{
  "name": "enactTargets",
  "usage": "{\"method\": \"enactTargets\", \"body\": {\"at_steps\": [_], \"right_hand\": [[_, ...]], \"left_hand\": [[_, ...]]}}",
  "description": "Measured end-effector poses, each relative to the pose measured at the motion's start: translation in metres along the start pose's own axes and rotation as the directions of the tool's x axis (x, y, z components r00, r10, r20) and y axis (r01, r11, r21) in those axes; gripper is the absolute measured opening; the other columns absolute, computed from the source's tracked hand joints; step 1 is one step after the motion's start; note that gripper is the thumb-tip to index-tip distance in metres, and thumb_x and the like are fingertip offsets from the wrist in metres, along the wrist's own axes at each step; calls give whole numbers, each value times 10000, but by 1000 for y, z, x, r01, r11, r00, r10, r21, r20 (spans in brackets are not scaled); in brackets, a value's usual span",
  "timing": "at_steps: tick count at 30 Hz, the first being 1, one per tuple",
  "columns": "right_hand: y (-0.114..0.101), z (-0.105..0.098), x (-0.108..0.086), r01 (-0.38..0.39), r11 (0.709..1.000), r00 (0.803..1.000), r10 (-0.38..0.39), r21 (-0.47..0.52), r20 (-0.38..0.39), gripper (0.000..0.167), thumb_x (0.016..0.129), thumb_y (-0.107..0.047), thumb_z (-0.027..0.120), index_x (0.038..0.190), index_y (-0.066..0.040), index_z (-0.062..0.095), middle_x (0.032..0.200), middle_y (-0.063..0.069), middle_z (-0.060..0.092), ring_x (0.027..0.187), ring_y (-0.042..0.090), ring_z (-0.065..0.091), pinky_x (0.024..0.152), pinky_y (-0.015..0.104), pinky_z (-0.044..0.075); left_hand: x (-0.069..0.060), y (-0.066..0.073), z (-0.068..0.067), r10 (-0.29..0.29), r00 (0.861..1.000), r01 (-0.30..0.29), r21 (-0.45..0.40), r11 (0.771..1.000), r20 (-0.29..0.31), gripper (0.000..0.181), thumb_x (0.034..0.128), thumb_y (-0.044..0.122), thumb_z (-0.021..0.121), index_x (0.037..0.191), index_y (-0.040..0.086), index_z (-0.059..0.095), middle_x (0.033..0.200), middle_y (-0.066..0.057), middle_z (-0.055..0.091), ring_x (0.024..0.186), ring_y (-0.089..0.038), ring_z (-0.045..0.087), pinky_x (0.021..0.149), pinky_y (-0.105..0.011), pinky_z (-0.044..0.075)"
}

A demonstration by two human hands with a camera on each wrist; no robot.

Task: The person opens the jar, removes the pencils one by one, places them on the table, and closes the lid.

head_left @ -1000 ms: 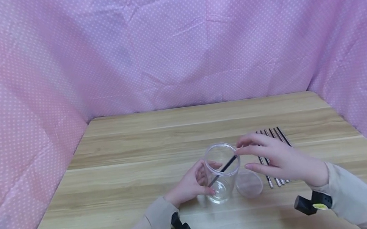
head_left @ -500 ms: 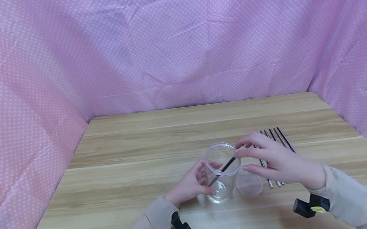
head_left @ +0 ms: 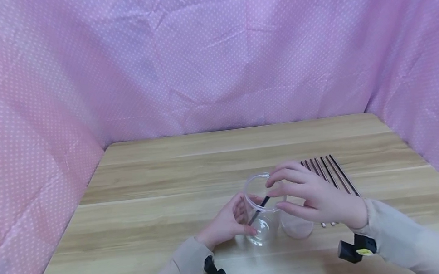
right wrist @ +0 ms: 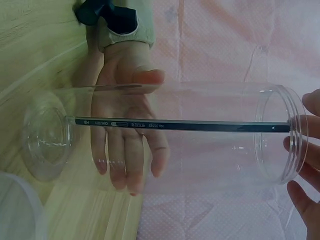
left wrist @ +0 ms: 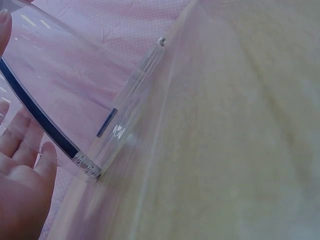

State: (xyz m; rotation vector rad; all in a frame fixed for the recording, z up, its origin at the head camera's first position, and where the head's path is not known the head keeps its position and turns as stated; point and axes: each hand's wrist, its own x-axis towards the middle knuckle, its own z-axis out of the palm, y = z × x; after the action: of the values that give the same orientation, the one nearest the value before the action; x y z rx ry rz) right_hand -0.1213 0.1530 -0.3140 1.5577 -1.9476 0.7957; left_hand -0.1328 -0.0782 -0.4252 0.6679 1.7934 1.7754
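A clear jar point(head_left: 265, 229) stands upright on the table. My left hand point(head_left: 227, 220) grips its side, thumb in front and fingers behind; the right wrist view shows this left hand point(right wrist: 125, 112) through the clear wall. A dark pencil point(right wrist: 185, 125) leans inside the jar, its lower end near the bottom and its upper end about at the rim. Above the rim, my right hand point(head_left: 312, 192) has its fingers spread, with a fingertip at the pencil's upper end. The thumb appears apart from the pencil. In the left wrist view the pencil point(left wrist: 40, 115) slants down through the jar.
A round clear lid point(head_left: 296, 226) lies right of the jar, partly under my right hand. Farther right, several dark and pinkish pencils point(head_left: 339, 175) lie side by side on the wooden table point(head_left: 158, 176). A pink dotted cloth point(head_left: 210, 65) surrounds the table's back and sides.
My right hand has moved left over the jar's rim. The pencil's upper end has shifted left and sits steeper inside the jar. My left hand keeps its hold on the jar.
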Motion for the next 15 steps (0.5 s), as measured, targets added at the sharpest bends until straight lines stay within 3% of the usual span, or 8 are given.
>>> {"method": "enactTargets", "body": {"at_steps": [7,11,15], "right_hand": [[2,-1,7,31,998,997,-35,50,68,279,997,-219,442,950,-52,662,1001,58,634,973,191,586,963,211,446],[3,-3,13,-22,999,989,15,48,149,250,986,-220,477,986,-57,666,1021,18,673,1029,199,604,955,269,483],[3,-4,21,-96,992,976,77,83,204,114,877,-77,631,985,-66,665,999,19,694,1034,227,626,905,339,534]], "left_hand": [[0,-2,1,-16,1000,16,-2,1000,-13,675,735,-52,727,1317,67,406,1448,-71,450,1397,-227,332,1177,-404,233],[-1,-4,1,6,1000,-6,-9,1000,-3,671,736,-62,721,1308,29,382,1462,-124,425,1387,-268,343,1162,-388,270],[0,-5,1,39,999,-39,-31,999,12,680,738,-74,717,1308,3,355,1452,-169,422,1373,-286,362,1150,-367,301]]}}
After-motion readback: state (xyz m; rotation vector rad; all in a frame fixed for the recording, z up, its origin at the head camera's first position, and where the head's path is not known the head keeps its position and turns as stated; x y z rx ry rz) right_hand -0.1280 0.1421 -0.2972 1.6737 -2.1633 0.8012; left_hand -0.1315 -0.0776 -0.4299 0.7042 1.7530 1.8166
